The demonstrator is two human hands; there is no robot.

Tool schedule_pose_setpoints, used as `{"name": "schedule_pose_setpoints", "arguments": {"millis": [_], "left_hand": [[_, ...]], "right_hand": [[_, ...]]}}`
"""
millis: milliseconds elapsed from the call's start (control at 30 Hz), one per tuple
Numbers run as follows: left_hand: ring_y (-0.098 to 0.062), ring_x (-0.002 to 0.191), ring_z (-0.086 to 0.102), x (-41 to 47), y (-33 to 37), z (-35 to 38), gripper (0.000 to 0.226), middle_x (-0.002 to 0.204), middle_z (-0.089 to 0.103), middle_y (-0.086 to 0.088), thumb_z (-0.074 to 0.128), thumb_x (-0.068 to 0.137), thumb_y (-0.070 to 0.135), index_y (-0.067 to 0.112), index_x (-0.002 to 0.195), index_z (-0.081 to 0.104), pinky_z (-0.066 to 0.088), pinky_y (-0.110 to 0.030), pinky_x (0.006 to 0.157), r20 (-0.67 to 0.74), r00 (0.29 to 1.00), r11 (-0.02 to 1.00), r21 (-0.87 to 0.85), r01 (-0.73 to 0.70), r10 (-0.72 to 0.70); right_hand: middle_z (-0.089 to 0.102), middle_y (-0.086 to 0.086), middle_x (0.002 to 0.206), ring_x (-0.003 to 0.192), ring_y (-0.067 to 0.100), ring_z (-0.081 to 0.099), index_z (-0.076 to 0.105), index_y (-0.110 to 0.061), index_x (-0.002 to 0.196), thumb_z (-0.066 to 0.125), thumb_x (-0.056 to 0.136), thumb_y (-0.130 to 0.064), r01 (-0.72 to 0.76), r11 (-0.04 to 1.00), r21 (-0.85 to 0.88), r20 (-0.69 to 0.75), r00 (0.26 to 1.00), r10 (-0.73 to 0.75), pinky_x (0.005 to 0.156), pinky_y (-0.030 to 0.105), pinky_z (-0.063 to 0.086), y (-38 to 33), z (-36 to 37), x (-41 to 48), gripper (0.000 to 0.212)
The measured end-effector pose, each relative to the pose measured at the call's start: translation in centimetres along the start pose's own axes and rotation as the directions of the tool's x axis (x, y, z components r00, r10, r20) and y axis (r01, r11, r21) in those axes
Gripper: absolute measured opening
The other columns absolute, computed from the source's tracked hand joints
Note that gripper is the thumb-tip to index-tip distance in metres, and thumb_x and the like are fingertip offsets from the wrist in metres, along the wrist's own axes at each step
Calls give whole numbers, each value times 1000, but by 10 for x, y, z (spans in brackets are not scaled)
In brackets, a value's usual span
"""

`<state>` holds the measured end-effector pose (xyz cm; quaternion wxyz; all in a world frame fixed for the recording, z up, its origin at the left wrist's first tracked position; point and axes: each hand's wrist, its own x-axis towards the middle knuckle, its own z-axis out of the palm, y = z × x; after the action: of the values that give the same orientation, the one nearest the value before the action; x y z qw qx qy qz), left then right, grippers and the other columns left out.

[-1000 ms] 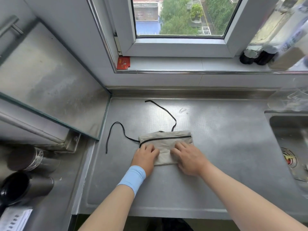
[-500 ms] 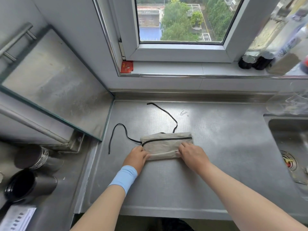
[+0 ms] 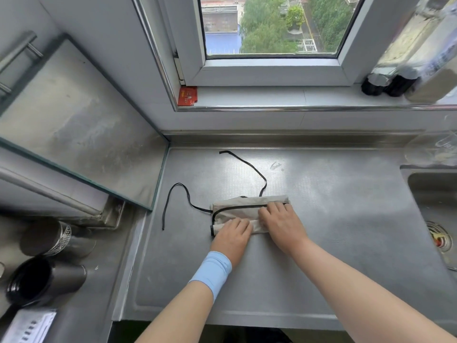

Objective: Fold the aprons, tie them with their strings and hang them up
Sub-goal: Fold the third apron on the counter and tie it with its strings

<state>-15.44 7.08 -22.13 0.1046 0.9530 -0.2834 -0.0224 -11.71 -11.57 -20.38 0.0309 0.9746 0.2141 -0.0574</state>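
Two open palms, left hand [image 3: 231, 235] and right hand [image 3: 280, 224], are pressed on the apron [image 3: 237, 209], laid crosswise; strings [image 3: 178, 191] lie nearer the left hand.

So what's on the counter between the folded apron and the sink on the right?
Nothing: in the head view, only bare steel counter runs from the folded apron to the sink.

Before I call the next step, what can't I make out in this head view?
Head view only.
Apron: right end and near edge hidden under right hand and left hand.
Sink: cut off by the right edge.
Bottles on the sill: blurred, cut off, labels unreadable.
Hanging place: none in view.
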Motion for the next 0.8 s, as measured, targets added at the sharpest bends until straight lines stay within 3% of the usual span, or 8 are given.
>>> {"name": "schedule_pose_setpoints", "arguments": {"millis": [100, 233, 367, 467, 567, 667, 733, 800], "left_hand": [[-23, 115, 59, -9, -5, 7, 54, 127, 62, -4, 37, 77, 9, 10, 125, 60, 45, -39, 102, 131, 991, 998, -52, 27, -20], [-24, 135, 42, -24, -27, 6, 61, 146, 47, -6, 37, 80, 4, 10, 141, 39, 28, -40, 115, 166, 986, 997, -80, -2, 16], [-28, 131, 49, -28, -45, -3, 60, 143, 50, -9, 60, 80, -5, 8, 137, 46, 42, -45, 106, 103, 995, 978, -207, 17, 5], [-32, 122, 53, -28, -49, -9, 58, 135, 53, -12, 74, 74, 10, 10, 129, 55, 49, -42, 98, 115, 993, 975, -222, 29, -3], [-28, 103, 52, -26, -52, -14, 51, 114, 53, -7, 75, 72, 24, 22, 120, 58, 51, -36, 83, 68, 993, 971, -215, 107, -94], [-26, 85, 53, -20, -59, -16, 40, 94, 54, -4, 77, 74, 16, 25, 111, 67, 53, -33, 69, 48, 990, 965, -225, 137, -130], [-26, 84, 56, -12, -62, -22, 29, 91, 59, -4, 73, 81, 13, 22, 109, 71, 55, -35, 70, 36, 989, 955, -255, 150, -146], [-25, 97, 58, -4, -64, -31, 22, 102, 64, -4, 60, 94, 20, 20, 114, 69, 48, -30, 85, 89, 970, 928, -282, 242, -226]], "right_hand": [[51, 7, 77, 67, 27, 52, 55, -16, 82, 38, 78, -9, 83, 996, -34, -106, 991, -87, 55, 37, 39, -14, 6, -3, 19], [50, 7, 87, 74, 28, 54, 54, -15, 89, 52, 81, -3, -11, 980, 201, -2, 1000, 11, 57, 38, 42, -10, 8, -7, 14], [49, 3, 96, 87, 28, 50, 50, -17, 95, 47, 79, -24, -32, 968, 250, 40, 999, 23, 74, 39, 42, 10, 6, -16, 17], [52, 0, 102, 95, 24, 50, 52, -19, 101, 50, 81, -42, 24, 986, 163, 74, 997, -37, 79, 37, 44, 26, 4, -16, 31], [56, 3, 103, 95, 25, 54, 55, -16, 100, 58, 89, -43, 76, 985, 158, 76, 993, -88, 79, 37, 45, 33, 1, -11, 29], [62, 6, 90, 85, 29, 60, 60, -14, 89, 62, 90, -37, 68, 991, 119, 43, 996, -74, 69, 39, 49, 33, 3, -9, 23], [64, 6, 89, 86, 31, 62, 62, -14, 87, 58, 94, -37, 15, 988, 155, 18, 1000, -19, 68, 39, 50, 31, 4, -8, 24], [66, 3, 98, 95, 28, 62, 65, -17, 95, 49, 98, -42, -78, 980, 181, 65, 996, 67, 74, 37, 49, 30, -3, -3, 30]]}}
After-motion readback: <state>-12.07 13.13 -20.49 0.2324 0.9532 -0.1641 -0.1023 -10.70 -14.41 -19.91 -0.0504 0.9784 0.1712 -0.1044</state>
